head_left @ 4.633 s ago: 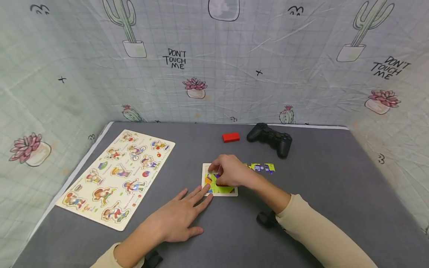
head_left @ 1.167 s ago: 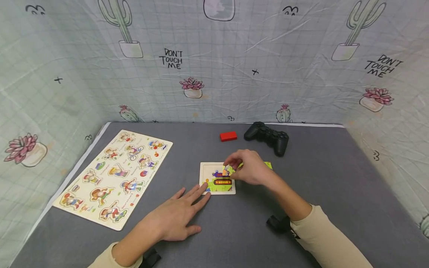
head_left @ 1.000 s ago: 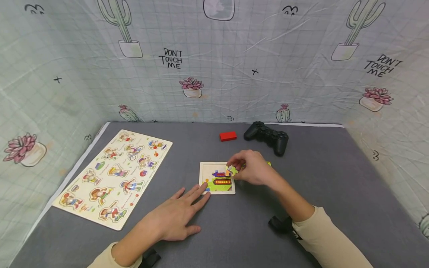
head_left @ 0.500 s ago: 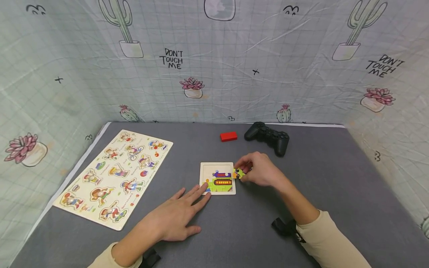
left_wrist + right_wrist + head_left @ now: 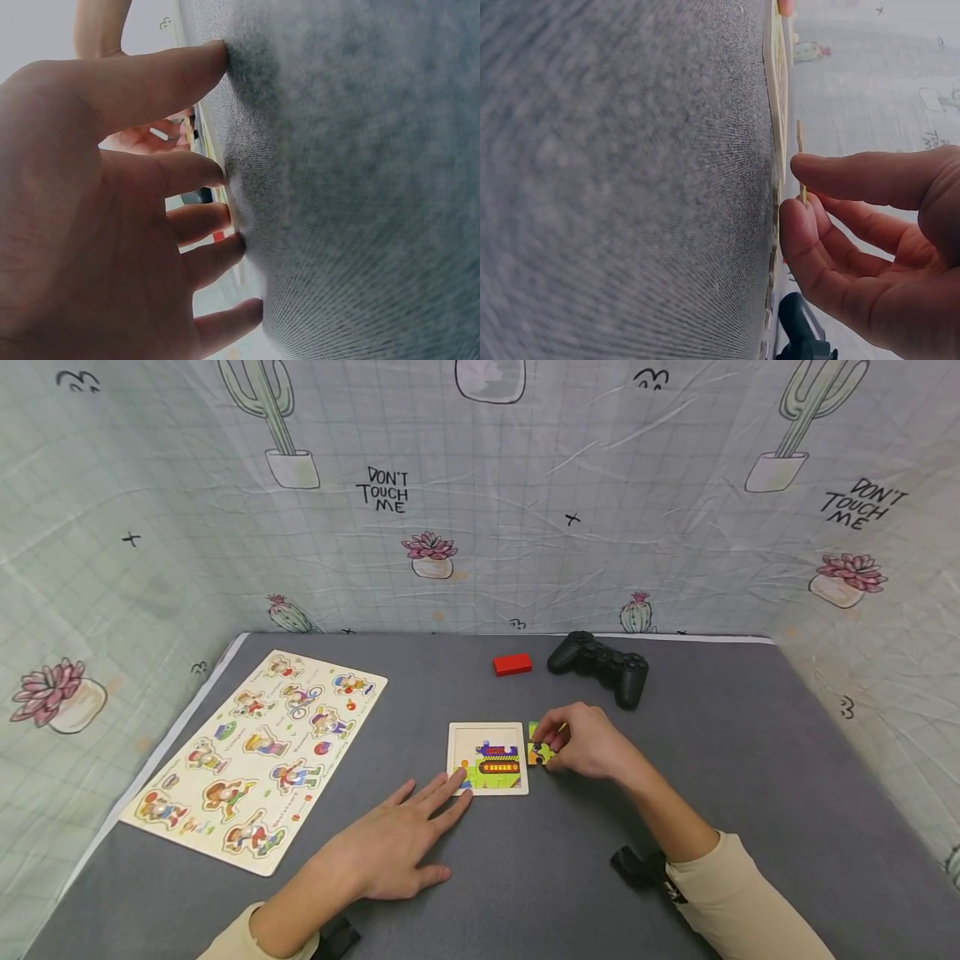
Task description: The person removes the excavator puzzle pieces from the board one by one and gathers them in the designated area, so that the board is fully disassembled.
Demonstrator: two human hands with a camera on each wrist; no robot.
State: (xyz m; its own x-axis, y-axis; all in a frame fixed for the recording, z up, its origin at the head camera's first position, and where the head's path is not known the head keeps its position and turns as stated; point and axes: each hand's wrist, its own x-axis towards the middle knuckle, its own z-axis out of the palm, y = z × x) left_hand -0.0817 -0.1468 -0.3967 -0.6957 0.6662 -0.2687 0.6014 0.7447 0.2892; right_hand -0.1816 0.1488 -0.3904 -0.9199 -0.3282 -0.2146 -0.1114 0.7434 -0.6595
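My right hand (image 5: 591, 742) pinches a small jigsaw piece (image 5: 539, 753) between thumb and fingers. In the right wrist view that thin piece (image 5: 802, 142) is seen edge-on, held off the table. It is just right of a square wooden puzzle tray (image 5: 487, 729), whose lower part holds joined pieces showing a purple and red tracked vehicle (image 5: 498, 758). The tray's upper and left parts show bare wood. My left hand (image 5: 393, 843) lies with fingers spread, its fingertips touching the tray's lower left corner. More loose pieces right of the tray are mostly hidden behind my right hand.
A large wooden picture board (image 5: 258, 752) with several cartoon figures lies at the left. Behind the tray are a red block (image 5: 512, 665) and a black game controller (image 5: 598, 667). A patterned cloth wall (image 5: 480, 527) encloses the grey table (image 5: 525, 877).
Over the last second my right hand has drawn the pinched piece off the tray's right side, moving rightward. Earlier it was working inside the tray. The left hand stays in place.
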